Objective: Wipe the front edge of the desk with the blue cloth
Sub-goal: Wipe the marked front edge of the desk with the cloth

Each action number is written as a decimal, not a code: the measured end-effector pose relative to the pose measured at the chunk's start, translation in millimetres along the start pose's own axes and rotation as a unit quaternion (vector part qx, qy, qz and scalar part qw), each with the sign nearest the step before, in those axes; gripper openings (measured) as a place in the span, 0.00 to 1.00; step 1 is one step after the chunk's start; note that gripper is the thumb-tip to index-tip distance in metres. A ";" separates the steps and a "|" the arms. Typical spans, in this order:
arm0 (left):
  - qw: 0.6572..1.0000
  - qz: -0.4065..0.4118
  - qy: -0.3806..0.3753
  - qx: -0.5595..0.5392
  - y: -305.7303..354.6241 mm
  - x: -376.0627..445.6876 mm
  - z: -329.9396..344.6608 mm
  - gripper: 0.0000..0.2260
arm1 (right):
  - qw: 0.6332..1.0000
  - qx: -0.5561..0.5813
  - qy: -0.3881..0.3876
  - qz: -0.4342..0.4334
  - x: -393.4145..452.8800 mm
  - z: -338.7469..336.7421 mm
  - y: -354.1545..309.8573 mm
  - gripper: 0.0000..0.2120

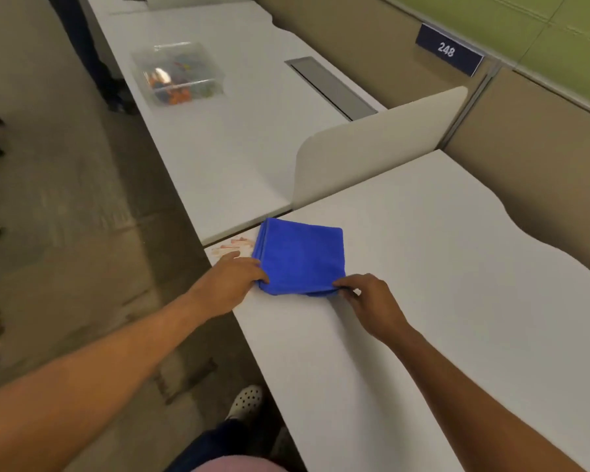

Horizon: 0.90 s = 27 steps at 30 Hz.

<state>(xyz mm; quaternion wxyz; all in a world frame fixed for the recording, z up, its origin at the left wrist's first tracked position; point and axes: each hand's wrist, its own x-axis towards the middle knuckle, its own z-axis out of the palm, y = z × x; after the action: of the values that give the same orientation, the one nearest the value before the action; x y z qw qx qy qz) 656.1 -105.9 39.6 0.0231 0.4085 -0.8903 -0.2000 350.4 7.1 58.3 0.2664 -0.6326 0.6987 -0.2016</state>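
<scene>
The folded blue cloth (300, 257) lies flat on the table (423, 301), between the two hands and just beyond them, close to the front edge. The left hand (232, 274) rests palm down at the cloth's near left corner, fingers loosely curled onto its fold. The right hand (368, 298) pinches the near right corner between thumb and fingertips. Both forearms reach forward, nearly straight. To wipe well, I judge the cloth should be slid toward the left hand's side until it overhangs the edge, then pressed flat and drawn along it, taking in the reddish smear (234, 246) just past the left hand.
</scene>
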 end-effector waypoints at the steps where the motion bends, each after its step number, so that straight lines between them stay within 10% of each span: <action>1: 1.000 -0.015 -0.006 0.013 0.4 -8.6 12.3 0.16 | 1.000 -0.011 -0.013 -0.009 -8.1 6.3 2.5 0.13; 18: 0.981 -0.102 0.152 0.066 46.9 -112.3 76.6 0.18 | 0.987 -0.136 0.052 -0.067 -54.4 56.0 -26.7 0.10; 27: 0.911 -0.281 0.140 -0.266 106.4 -138.5 123.1 0.38 | 0.935 -0.294 -0.116 -0.159 59.8 120.2 -62.3 0.39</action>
<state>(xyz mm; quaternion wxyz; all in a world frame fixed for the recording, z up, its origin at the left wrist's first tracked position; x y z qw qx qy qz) 646.6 100.0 -16.7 0.1984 0.6444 -0.6401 -0.3684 470.8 -52.9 -3.5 0.1121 -0.8044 0.5814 0.0483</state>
